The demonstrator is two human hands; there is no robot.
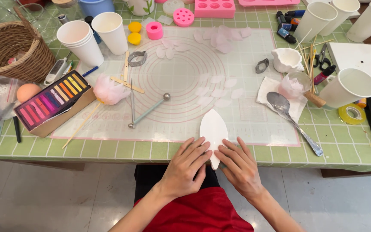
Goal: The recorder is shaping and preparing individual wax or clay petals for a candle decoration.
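Both hands at table's near edge: left hand (185,165) and right hand (239,165) flat, fingers spread, pressing lower end of white leaf-shaped piece (213,129), not gripping it; piece lies on pink-ringed mat (254,124), ball-tipped tool (149,111) just left

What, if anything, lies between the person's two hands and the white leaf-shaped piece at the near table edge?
Nothing visible. The left hand and the right hand already rest their fingertips on the white leaf-shaped piece, one on each side of its lower end.
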